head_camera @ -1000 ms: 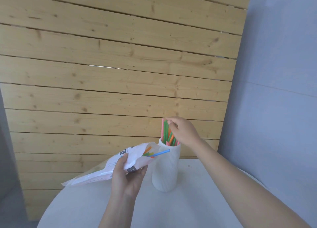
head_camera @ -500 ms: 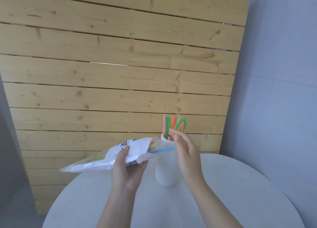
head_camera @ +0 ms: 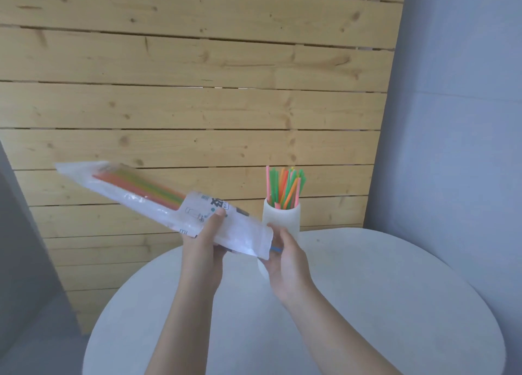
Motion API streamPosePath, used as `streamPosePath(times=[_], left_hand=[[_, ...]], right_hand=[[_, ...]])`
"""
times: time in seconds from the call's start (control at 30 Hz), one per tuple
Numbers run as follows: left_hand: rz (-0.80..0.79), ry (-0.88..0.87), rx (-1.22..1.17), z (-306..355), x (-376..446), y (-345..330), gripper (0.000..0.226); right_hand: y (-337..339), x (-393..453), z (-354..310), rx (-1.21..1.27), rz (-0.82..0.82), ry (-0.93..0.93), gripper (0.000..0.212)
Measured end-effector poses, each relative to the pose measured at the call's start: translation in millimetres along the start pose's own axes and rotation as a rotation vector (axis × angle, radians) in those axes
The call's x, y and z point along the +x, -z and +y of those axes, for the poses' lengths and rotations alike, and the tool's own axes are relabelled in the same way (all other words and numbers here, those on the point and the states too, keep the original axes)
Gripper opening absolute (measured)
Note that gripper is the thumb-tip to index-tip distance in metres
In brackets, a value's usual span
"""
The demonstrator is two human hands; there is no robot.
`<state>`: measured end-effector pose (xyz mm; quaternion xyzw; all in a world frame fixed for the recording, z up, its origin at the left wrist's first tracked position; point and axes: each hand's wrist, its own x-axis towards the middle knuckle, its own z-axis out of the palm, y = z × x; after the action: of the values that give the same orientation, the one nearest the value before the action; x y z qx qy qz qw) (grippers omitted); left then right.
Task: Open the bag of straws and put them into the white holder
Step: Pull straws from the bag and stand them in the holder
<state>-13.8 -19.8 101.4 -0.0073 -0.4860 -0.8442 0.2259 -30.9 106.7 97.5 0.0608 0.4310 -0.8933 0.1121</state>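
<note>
My left hand (head_camera: 204, 247) grips the clear plastic bag of straws (head_camera: 158, 202) near its open end, with the bag slanting up to the left. Orange and green straws (head_camera: 141, 185) show through the plastic. At the bag's mouth my right hand (head_camera: 285, 259) has its fingers around the tip of a blue straw (head_camera: 276, 249) that sticks out. Behind my right hand stands the white ribbed holder (head_camera: 282, 219), with several pink, green and orange straws (head_camera: 285, 187) upright in it.
A round white table (head_camera: 367, 304) carries the holder near its far edge. A wooden slat wall (head_camera: 197, 92) rises close behind it, and a grey wall (head_camera: 457, 120) stands to the right.
My right hand left the straws in the holder and came down to the bag's mouth. My left hand tilted the bag so its far end rose.
</note>
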Motion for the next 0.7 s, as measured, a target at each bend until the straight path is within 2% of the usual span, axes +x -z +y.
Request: streamPosePath(times=[0.1,0.2,0.43,0.57,0.7], left_hand=[[0.005,-0.03,0.041,2.9,-1.9,-1.6,0.048],[-0.013,-0.042,0.035,4.3,-2.1,-3.9,0.046],[0.044,-0.042,-0.055,3.1,-2.2,-5.9,0.05],[0.121,0.021,-0.172,-3.7,-2.4,-5.1,0.051],[0.134,0.031,-0.241,-8.8,-0.7,-7.1,0.036]], right_hand=[[0.6,0.8,2.4,0.075,-0.015,-0.039,0.029],[2.4,2.5,2.1,0.15,-0.018,-0.076,0.032],[5.0,5.2,-0.1,0.22,0.031,-0.057,0.025],[4.5,6.6,-5.1,0.241,0.015,0.023,0.025],[1.4,6.8,-13.5,0.196,-0.001,0.154,0.035]])
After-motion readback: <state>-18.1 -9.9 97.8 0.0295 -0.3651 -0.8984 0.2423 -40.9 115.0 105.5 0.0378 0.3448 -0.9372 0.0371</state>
